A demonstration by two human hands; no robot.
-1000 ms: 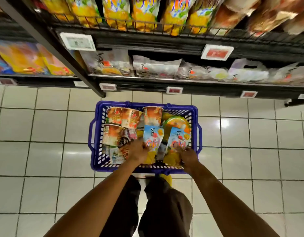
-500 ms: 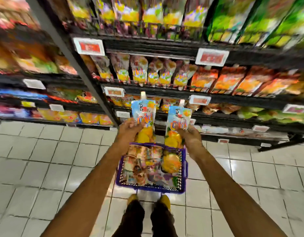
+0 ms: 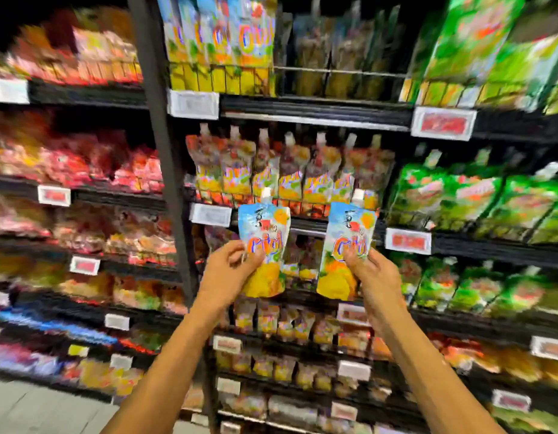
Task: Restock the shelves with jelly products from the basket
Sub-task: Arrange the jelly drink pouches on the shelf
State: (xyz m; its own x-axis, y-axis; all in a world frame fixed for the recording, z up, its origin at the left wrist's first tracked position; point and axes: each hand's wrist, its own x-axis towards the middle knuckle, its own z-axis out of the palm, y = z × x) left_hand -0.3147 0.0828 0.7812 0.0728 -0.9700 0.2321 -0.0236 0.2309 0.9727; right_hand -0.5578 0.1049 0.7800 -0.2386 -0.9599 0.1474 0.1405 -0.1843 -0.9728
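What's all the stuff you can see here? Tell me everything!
left pouch: one, blue, orange and yellow with a white cap, held up before the shelves
right pouch: one, same colours, beside it, not touching
shelf pouches: a row, similar colours, middle shelf behind
green bags: many, right shelves
red packs: many, blurred, left shelves
price tags: many, white and red, shelf edges
post: one, black, between shelf bays
left hand: one, grips left pouch low down
right hand: one, grips right pouch low down
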